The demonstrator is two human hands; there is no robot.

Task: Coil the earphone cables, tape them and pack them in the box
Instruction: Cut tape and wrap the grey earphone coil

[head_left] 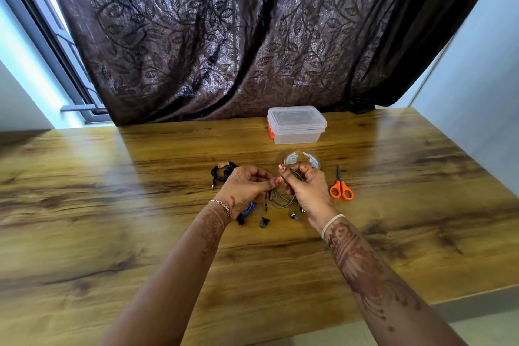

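Note:
My left hand (247,188) and my right hand (306,188) are raised together over the table, both pinching a coiled grey earphone cable (282,199) whose loops and earbuds dangle below them. A coiled black earphone (222,173) with a strip of tape on it lies to the left, its plug pointing toward me. A blue earphone (252,216) lies partly hidden under my left wrist. The clear tape roll (302,159) sits just behind my right hand. A clear plastic box (296,125) with its lid on and an orange clasp stands farther back.
Orange-handled scissors (340,187) lie to the right of my right hand. The wooden table (112,205) stretches wide to both sides. A dark leaf-patterned curtain (238,36) hangs behind the table, with a window at the left.

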